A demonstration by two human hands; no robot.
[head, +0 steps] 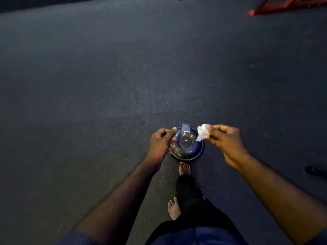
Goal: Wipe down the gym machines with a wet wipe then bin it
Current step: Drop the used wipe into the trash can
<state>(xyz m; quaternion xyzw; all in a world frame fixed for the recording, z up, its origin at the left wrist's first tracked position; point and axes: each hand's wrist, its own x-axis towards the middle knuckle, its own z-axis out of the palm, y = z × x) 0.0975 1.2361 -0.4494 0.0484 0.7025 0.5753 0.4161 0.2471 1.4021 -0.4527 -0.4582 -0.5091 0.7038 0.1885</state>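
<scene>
A small round bin (192,152) with a shiny domed lid (185,141) stands on the dark floor just ahead of my bare feet. My right hand (225,141) pinches a crumpled white wet wipe (202,132) over the bin's right rim. My left hand (160,145) sits at the left edge of the lid with its fingers curled; whether it grips the lid I cannot tell.
Dark speckled rubber flooring (123,76) spreads all around. A red metal machine frame (283,6) lies at the top right. A black bar or handle (316,171) pokes in at the right edge. My bare feet (184,168) stand just behind the bin.
</scene>
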